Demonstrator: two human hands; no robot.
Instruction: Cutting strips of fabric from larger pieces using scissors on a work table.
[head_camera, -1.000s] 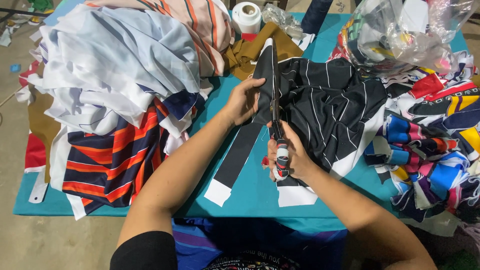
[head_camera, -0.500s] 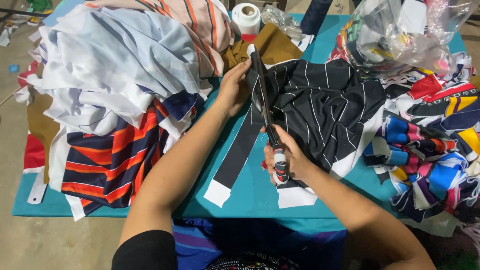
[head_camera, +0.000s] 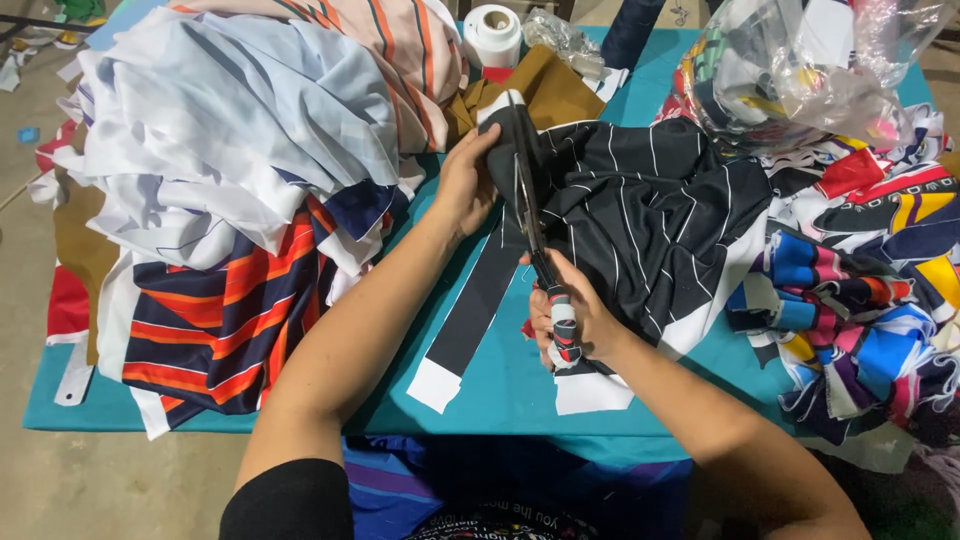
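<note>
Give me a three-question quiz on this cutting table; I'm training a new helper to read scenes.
1. True or false: the right hand holds the scissors.
2. What does the left hand press on?
A. the white roll
B. the black striped fabric
C. the plastic bag
3. Fill in: the cloth covering the table is ____ in colour.

Key:
1. True; the blades point away from the person.
2. B, the black striped fabric, at its left edge.
3. Teal, the table cover.
</note>
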